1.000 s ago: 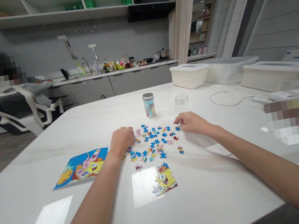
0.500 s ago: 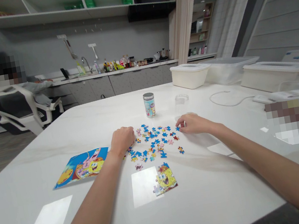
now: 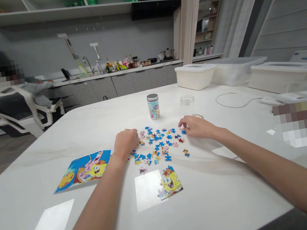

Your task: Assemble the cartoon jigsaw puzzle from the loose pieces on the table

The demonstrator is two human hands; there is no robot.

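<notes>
Loose jigsaw pieces point(image 3: 161, 144), mostly blue, lie scattered in the middle of the white table. At their left edge rests my left hand point(image 3: 127, 141), its fingers curled down and closed; whatever they hold, if anything, is hidden. On the right side my right hand point(image 3: 196, 126) has its index finger lifted apart from the thumb, right beside a blue jigsaw piece point(image 3: 183, 132). Closer to me lies a joined section of puzzle point(image 3: 170, 182) with a yellow cartoon face. A printed picture sheet point(image 3: 83, 170) of the cartoon is left of my left forearm.
Behind the pieces stands a printed tin point(image 3: 154, 109) with a silver lid. A clear jar point(image 3: 187, 103) is to its right, just beyond my right hand. Lidded bins point(image 3: 196, 77) and a white cable point(image 3: 235, 105) occupy the right side. A person sits in a white chair point(image 3: 33, 108) at far left.
The fingers of my right hand have spread and its index finger has risen off the blue piece. My left hand stays in nearly the same place.
</notes>
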